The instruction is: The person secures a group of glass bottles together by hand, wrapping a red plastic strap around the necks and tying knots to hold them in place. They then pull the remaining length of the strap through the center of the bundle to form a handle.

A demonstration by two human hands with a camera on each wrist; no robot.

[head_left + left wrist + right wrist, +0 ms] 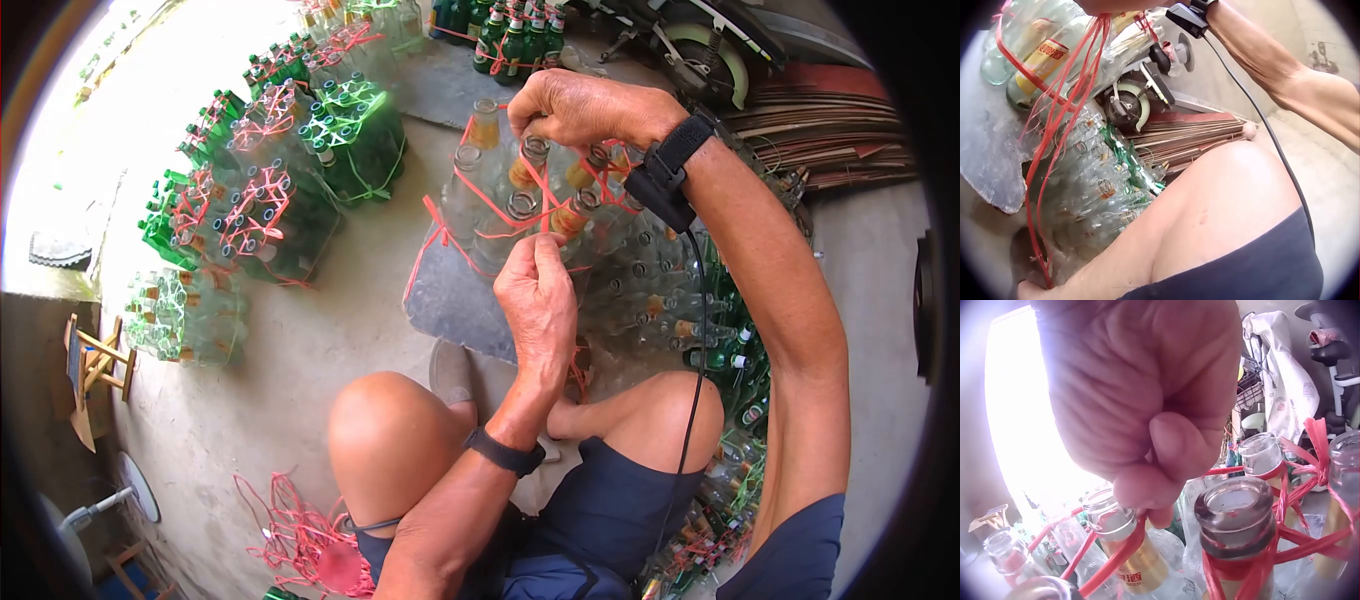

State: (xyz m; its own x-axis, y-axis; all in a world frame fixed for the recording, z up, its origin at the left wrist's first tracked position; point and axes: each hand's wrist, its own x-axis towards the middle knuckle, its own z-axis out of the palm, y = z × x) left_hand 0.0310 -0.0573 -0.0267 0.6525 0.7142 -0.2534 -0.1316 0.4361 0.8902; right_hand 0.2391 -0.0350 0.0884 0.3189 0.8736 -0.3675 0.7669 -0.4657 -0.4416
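A bundle of clear glass bottles (pixel 462 205) stands upright on a dark slab (pixel 455 300), with red plastic twine (pixel 480 195) looped round the necks. At the near side of the bundle, my left hand (pixel 540 295) pinches twine between thumb and fingertips. Loose red strands (pixel 1063 115) hang below that hand in the left wrist view. Over the far side, my right hand (pixel 590 108) bends down, its curled fingers (pixel 1141 487) gripping a length of twine beside a gold-labelled bottle (pixel 1138 569). Another bottle mouth (pixel 1235 509) stands close beside these fingers.
Tied bundles of green bottles (pixel 350 135) and clear bottles (pixel 185 315) stand to the left. Many loose bottles (pixel 650 290) lie to the right. A tangle of red twine (pixel 310 540) lies on the floor. Flat stacked sheets (pixel 820 125) and a motorcycle wheel (pixel 710 60) are behind.
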